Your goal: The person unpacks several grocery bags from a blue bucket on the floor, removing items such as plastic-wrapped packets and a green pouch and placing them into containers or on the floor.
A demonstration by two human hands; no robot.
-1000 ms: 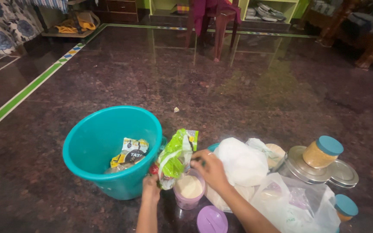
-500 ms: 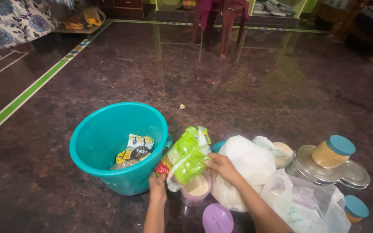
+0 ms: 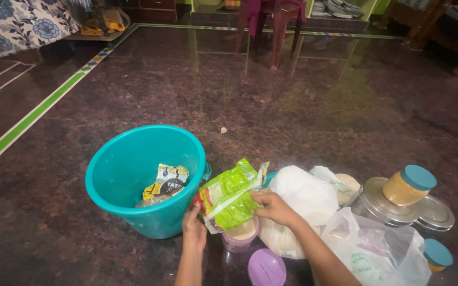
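Both my hands hold a green plastic packet point(image 3: 228, 195) tilted over a small lilac container point(image 3: 239, 236) with pale powder inside. My left hand point(image 3: 193, 229) grips the packet's lower left corner. Its right side is pinched by my right hand point(image 3: 272, 206). The lilac lid point(image 3: 266, 268) lies on the floor in front of the container. A teal bucket point(image 3: 133, 159) with printed empty wrappers point(image 3: 165, 187) inside stands just to the left.
A white plastic bag point(image 3: 303, 196) and a clear bag point(image 3: 377, 249) lie at right, beside steel tins point(image 3: 382, 206) and teal-lidded jars point(image 3: 408, 186). The dark polished stone floor stretches ahead to a maroon chair point(image 3: 271, 21) and shelves.
The green packet has tipped from upright to lying more flat over the lilac container. My right hand slid along its side; my left hand stayed at the lower corner.
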